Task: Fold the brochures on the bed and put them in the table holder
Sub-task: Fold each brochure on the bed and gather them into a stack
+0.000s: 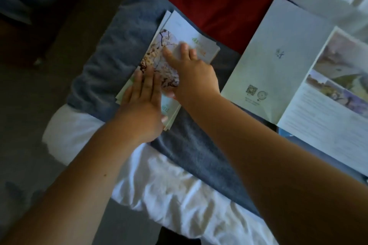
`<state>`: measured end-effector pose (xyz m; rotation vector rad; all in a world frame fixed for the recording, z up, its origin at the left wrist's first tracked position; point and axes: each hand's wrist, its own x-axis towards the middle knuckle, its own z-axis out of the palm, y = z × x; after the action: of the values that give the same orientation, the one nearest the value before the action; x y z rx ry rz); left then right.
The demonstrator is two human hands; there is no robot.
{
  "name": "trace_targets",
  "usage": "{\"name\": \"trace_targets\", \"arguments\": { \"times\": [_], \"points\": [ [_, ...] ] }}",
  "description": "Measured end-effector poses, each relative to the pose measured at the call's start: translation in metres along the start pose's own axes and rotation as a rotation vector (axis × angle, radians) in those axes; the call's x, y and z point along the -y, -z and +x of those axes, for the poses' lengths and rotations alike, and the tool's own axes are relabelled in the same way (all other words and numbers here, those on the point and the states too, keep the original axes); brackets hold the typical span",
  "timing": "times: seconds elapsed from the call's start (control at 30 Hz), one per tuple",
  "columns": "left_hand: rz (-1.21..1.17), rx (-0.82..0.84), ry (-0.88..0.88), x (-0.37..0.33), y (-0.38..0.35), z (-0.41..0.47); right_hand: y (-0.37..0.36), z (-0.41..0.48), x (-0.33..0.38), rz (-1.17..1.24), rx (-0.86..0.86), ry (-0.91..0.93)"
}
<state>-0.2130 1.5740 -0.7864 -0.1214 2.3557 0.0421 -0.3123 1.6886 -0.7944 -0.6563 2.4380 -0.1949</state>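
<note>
Left of centre in the frame, the folded brochure (180,32) lies on the blue blanket (189,155). The left hand (143,103) pins its near end and the right hand (192,74) presses further up, fingers straight and grasping nothing, likely to flatten the crease. An unfolded brochure (278,55) lies at the right; the table holder is out of view.

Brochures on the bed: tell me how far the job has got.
Done: what looks like a small stack of folded brochures lies on the blue blanket. In hand: the left hand and right hand press flat on the top one, with the blossom cover. Left: unfolded brochures lie open to the right, and the table holder is out of view, so nothing shows as stowed.
</note>
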Motion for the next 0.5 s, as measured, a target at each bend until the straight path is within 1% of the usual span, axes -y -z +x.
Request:
{"name": "trace_targets", "arguments": {
  "times": [0.1, 0.17, 0.23, 0.27, 0.37, 0.5],
  "points": [
    [-0.065, -0.07, 0.077, -0.012, -0.004, -0.004, -0.007, -0.012, 0.002, 0.116, -0.042, 0.021],
    [-0.149, -0.148, 0.127, -0.029, -0.002, -0.008, -0.01, -0.029, 0.001, 0.118, -0.042, 0.092],
    [-0.218, -0.247, 0.113, -0.05, 0.003, -0.012, -0.009, -0.047, -0.011, 0.115, -0.059, 0.161],
    [-0.209, -0.294, 0.081, -0.062, 0.005, -0.013, -0.006, -0.057, -0.023, 0.117, -0.095, 0.168],
    [-0.218, -0.406, -0.018, -0.11, 0.014, -0.017, 0.007, -0.093, -0.075, 0.166, -0.291, 0.146],
    [-0.259, -0.567, -0.126, -0.181, 0.027, -0.016, 0.008, -0.148, -0.155, 0.36, -0.613, 0.051]
  ]
}}
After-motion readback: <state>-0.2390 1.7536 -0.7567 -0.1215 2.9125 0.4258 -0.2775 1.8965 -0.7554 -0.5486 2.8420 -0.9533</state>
